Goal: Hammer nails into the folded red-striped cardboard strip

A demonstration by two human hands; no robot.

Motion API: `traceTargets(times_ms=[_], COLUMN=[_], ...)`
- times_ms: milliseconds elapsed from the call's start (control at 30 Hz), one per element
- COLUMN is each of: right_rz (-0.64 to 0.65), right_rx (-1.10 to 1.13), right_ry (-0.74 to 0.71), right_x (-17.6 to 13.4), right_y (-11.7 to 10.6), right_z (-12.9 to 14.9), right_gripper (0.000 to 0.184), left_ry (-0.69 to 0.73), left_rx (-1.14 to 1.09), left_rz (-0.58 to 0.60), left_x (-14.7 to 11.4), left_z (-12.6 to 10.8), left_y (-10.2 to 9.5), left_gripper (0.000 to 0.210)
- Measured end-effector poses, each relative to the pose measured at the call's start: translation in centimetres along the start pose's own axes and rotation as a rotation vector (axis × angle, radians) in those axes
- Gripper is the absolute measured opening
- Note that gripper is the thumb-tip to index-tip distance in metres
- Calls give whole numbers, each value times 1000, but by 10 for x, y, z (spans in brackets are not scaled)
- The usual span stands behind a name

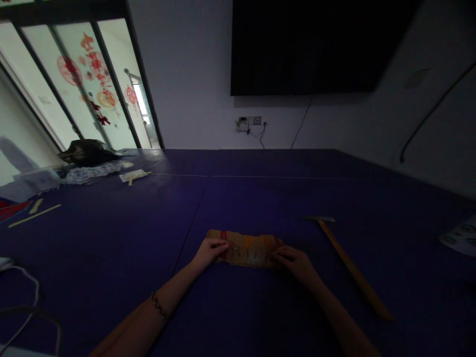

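A flat tan and orange piece of patterned paper or cloth [245, 249] lies on the dark blue table [111, 248] in front of me. My left hand [208, 251] pinches its left end, near a red band. My right hand [295, 261] grips its right end. Both hands rest on the table surface. A bracelet sits on my left wrist. The room is dim and fine detail of the piece is hard to read.
A long wooden stick with a metal head [349, 265] lies to the right of my hands. Papers, strips and a dark bag [87, 151] sit at the far left. A cable [26, 297] curls at the near left. A printed sheet [461, 235] lies at the right edge.
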State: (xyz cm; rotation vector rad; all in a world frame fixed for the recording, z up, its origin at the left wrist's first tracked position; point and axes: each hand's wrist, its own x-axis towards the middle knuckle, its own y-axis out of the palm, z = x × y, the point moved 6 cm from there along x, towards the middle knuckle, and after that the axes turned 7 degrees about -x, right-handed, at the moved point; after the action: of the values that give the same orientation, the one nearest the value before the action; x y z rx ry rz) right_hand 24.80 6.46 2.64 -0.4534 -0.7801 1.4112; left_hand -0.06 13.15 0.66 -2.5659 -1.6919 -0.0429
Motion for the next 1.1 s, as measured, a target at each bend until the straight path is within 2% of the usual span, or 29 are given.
traceTargets(times_ms=[200,267,433,600,733,900,1100], right_rz=[-21,-22,-22,-23,-23,-25,-28], right_rx=[-52,-79,-177,-216,-224,-232,-40], right_ry=[-11,-16,-51,-69,-55,-36,19], right_x=[-1,-1,-3,-5,-6,-6,-5], right_y=[1,0,-1,-2,-1,-3,-6], right_z=[1,2,9,11,8,8,11], right_gripper=[21,21,22,25,26,26,32], left_ry=[73,81,76,77,44,60,47], left_rx=[-54,-88,-162,-68,20,27,49], left_rz=[-163,-179,-56,41,63,85,76], left_x=[7,7,1,-3,-4,-5,-6], left_z=[-8,-8,-5,-7,-6,-8,-10], left_y=[-4,-1,18,25,25,26,24], left_gripper=[32,34,38,34,31,26,29])
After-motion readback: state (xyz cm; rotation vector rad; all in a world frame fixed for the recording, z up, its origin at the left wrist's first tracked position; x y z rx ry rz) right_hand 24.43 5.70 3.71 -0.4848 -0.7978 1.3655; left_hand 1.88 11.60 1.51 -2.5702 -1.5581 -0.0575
